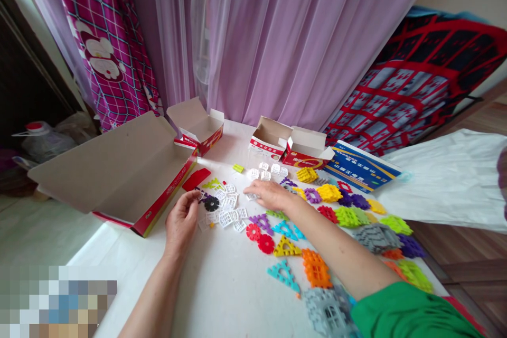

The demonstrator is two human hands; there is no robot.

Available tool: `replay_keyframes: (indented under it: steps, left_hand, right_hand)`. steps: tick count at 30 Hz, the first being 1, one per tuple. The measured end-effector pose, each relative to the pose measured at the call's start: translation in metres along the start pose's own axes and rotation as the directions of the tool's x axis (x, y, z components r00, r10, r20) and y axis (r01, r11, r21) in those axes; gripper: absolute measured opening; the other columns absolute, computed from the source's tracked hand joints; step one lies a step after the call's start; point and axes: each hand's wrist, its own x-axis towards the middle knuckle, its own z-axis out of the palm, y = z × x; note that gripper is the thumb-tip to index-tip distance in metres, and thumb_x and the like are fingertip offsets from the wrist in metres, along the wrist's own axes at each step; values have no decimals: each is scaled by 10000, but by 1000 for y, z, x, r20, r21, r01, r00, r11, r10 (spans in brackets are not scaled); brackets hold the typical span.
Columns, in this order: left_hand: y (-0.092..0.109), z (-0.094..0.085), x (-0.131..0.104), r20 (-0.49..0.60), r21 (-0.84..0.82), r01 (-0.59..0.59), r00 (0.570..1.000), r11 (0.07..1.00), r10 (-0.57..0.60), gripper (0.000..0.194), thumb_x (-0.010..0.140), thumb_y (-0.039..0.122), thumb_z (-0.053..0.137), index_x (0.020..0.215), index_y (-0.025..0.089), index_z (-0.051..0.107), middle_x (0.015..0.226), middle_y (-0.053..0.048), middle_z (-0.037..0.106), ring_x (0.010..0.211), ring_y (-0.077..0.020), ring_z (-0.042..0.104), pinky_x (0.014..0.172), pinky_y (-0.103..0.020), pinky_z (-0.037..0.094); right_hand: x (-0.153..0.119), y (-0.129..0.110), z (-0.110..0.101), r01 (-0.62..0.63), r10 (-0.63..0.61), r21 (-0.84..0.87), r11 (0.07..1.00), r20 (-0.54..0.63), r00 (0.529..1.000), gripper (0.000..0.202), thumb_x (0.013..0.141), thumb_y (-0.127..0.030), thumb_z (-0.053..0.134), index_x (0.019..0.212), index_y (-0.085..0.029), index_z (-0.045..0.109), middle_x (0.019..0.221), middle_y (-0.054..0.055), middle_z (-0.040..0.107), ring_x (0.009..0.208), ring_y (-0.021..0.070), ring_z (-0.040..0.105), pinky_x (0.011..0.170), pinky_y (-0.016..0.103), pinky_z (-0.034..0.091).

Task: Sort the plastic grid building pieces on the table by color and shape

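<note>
My left hand (pixel 182 219) is beside the pile of white plastic window-shaped pieces (pixel 227 216), its fingers curled together near a black round piece (pixel 211 204); what they pinch, if anything, is too small to make out. Reaching across the middle, my right hand (pixel 267 194) has its fingertips down on a white piece (pixel 252 197). Just beyond it stand several small white pieces (pixel 265 175). Red round pieces (pixel 265 243), a yellow triangle (pixel 287 246) and a blue triangle (pixel 284 275) lie nearer to me.
A large open box (pixel 130 190) lies at the left of the white table (pixel 222 296). Smaller open boxes (pixel 208 134) stand at the back. Stacks of coloured pieces (pixel 317 268) and a blue box (pixel 358 166) are on the right.
</note>
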Motion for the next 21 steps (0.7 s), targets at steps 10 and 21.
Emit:
replay_keyframes:
  steps: [10,21]
  left_hand:
    - [4,-1,-1,-10,28,-9,1000,1000,9,299,761,415,544,938,210,671,976,-50,733,932,-212,667,910,-355,491]
    - [-3,-1,0,-1,32,20,1000,999,-20,313,763,415,557,974,218,677,1012,-56,734,961,-223,669,950,-382,474]
  right_hand:
    - [-3,-12,5,-347,347,-33,937,5,938,352,876,-466,549,1083,-197,644,1048,99,716,958,232,651,761,286,432]
    - [17,15,-24,-380,373,-54,924,-105,922,338,848,-448,577,1108,-259,684,1028,39,743,957,222,660,714,285,426]
